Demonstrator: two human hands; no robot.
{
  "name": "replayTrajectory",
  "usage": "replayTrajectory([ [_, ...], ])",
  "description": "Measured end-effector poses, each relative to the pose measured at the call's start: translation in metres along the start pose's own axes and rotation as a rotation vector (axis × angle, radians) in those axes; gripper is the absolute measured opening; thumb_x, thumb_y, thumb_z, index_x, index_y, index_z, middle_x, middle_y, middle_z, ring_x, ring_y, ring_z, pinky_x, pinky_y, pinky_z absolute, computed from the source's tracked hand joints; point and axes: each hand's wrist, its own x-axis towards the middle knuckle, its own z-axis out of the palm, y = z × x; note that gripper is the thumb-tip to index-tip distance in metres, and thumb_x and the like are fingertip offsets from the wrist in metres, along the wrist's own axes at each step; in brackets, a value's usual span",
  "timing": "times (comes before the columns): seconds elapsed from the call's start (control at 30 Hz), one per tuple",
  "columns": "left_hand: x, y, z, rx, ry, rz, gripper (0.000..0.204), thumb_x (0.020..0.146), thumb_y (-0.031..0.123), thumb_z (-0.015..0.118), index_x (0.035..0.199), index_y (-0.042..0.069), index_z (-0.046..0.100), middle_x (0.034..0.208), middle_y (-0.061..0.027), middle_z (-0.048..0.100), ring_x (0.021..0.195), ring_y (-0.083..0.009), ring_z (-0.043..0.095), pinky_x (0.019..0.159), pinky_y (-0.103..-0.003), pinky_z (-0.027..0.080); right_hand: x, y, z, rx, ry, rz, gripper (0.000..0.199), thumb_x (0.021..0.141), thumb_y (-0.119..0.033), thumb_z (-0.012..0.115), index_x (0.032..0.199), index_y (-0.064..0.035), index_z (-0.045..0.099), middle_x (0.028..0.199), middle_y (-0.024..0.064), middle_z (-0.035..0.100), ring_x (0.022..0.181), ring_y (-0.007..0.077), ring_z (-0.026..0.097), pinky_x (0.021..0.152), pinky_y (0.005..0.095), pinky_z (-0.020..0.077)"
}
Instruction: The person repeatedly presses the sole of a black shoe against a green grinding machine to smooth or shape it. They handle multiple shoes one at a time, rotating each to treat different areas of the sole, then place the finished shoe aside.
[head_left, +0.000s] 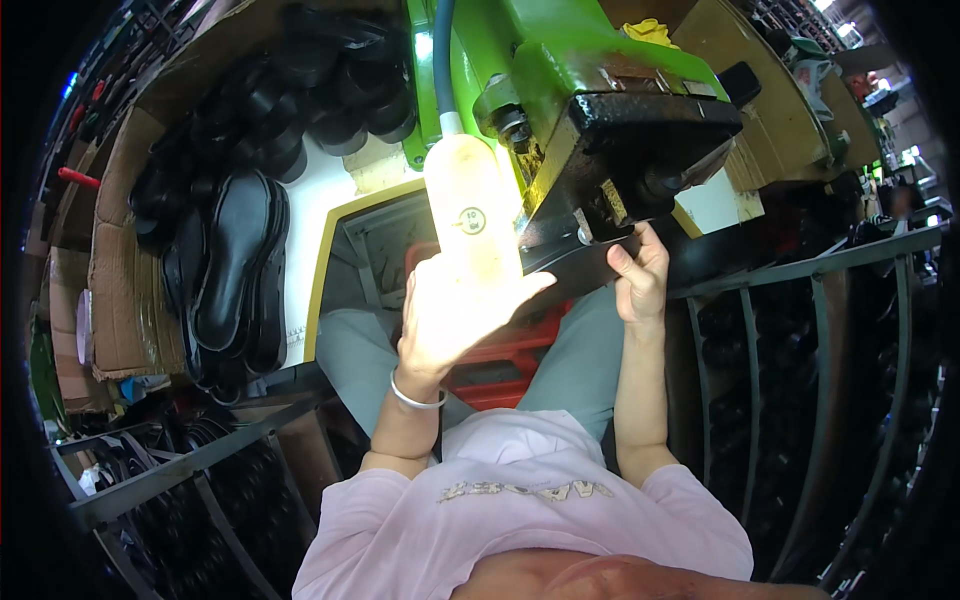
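In the head view, my right hand point(643, 285) pinches the right end of a dark piece point(560, 268), perhaps a shoe sole, just below the black head point(640, 140) of the green machine point(560, 35). Glare by the lamp point(462, 190) washes out my left hand point(450, 320): its thumb stands apart, but I cannot tell whether it grips. I expect the piece to be light and bendy, best held by its edges.

We see glossy green metal machine body point(610, 50), black elongated shoe soles point(232, 265), grey-green fabric trousers point(578, 365), pale pink short-sleeved shirt point(420, 540), brown corrugated cardboard box point(128, 270).
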Motion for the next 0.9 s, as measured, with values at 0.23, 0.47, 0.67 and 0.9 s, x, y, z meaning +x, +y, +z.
replayTrajectory([
  [0.23, -0.020, -0.017, -0.020, -0.432, -0.255, -0.626, 0.026, 0.074, 0.018, 0.081, 0.092, 0.005, 0.069, 0.076, -0.0061, 0.066, 0.067, -0.0178, 0.063, 0.067, -0.030, 0.051, -0.010, 0.015, 0.036, -0.087, -0.056, 0.027, 0.028, 0.076, 0.001, 0.077, 0.096, -0.0001, 0.058, 0.090, 0.0065, 0.066, 0.081, 0.0101, 0.061, 0.075, 0.0237, 0.0495],
  [0.47, -0.013, -0.001, -0.012, -0.478, -0.232, -0.625, 0.022, 0.078, 0.021, 0.077, 0.091, 0.006, 0.067, 0.079, -0.0071, 0.066, 0.072, -0.0182, 0.062, 0.069, -0.031, 0.049, -0.009, 0.003, 0.027, -0.078, -0.020, -0.049, 0.029, 0.078, -0.004, 0.078, 0.098, -0.0004, 0.055, 0.089, 0.0061, 0.066, 0.079, 0.0095, 0.061, 0.073, 0.0223, 0.0495],
  [0.67, -0.022, -0.016, -0.006, -0.531, -0.229, -0.510, 0.019, 0.081, 0.020, 0.075, 0.087, 0.005, 0.065, 0.077, -0.0057, 0.063, 0.071, -0.0170, 0.059, 0.068, -0.031, 0.047, -0.009, 0.001, 0.028, -0.104, 0.002, -0.005, 0.028, 0.077, -0.004, 0.078, 0.096, 0.0003, 0.057, 0.087, 0.0058, 0.066, 0.075, 0.0081, 0.060, 0.068, 0.0203, 0.0477],
  [0.9, -0.041, -0.022, -0.021, -0.645, -0.245, -0.707, 0.017, 0.081, 0.011, 0.067, 0.093, -0.001, 0.064, 0.078, -0.0155, 0.066, 0.070, -0.0271, 0.065, 0.066, -0.035, 0.049, -0.019, -0.001, 0.053, -0.261, -0.068, 0.185, 0.029, 0.075, -0.007, 0.080, 0.095, -0.0012, 0.059, 0.085, 0.0044, 0.066, 0.067, 0.0054, 0.058, 0.055, 0.0179, 0.0440],
])
